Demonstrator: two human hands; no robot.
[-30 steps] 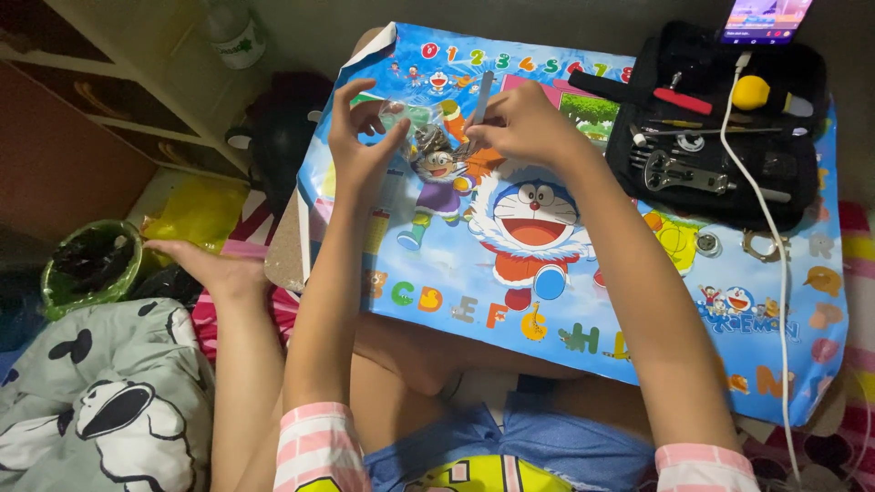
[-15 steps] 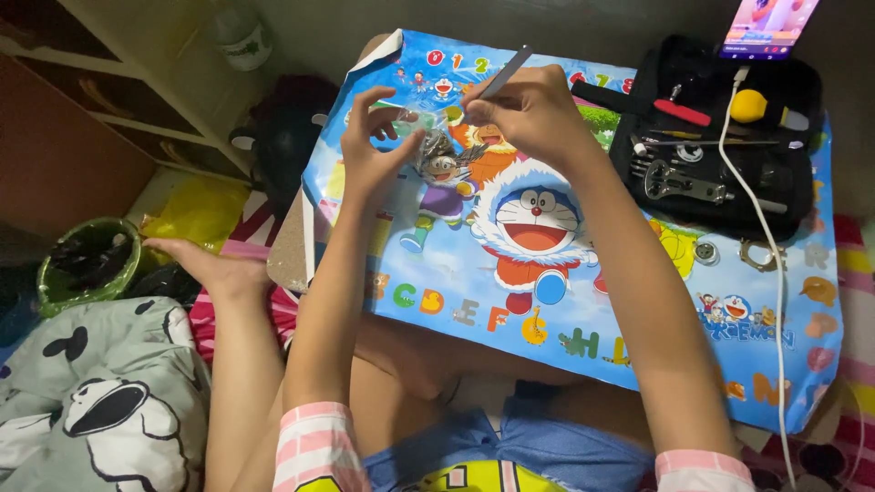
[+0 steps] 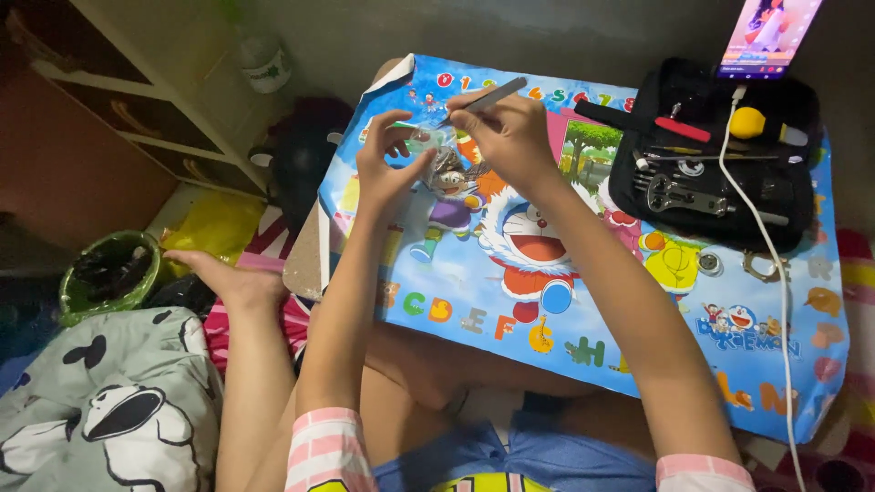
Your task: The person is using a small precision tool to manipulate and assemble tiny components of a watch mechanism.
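Here, over the far left part of the cartoon-printed surface, my left hand pinches a small, pale, glassy round piece between thumb and fingertips, holding it just above the surface. My right hand is closed around a slim metal tool, most likely tweezers, gripped like a pen, with the point aimed down at the small piece and the other end slanting up toward the far edge. I cannot tell whether the tip touches the piece. Both hands are close together, almost touching.

Just under my hands, on the surface, lies a small crumpled clear bag. At the far right corner sits an open black tool case with a red-handled tool, a yellow bulb-shaped blower and some metal tools in it. A phone leans up behind the case, its screen lit, and a white cable runs from it over the case and down along the right edge. Beside the case, near the right edge, lie a small round metal part and a brass-coloured ring.

Off the left edge, on the floor, are a green bowl and a grey cushion with a black-and-white dog print.
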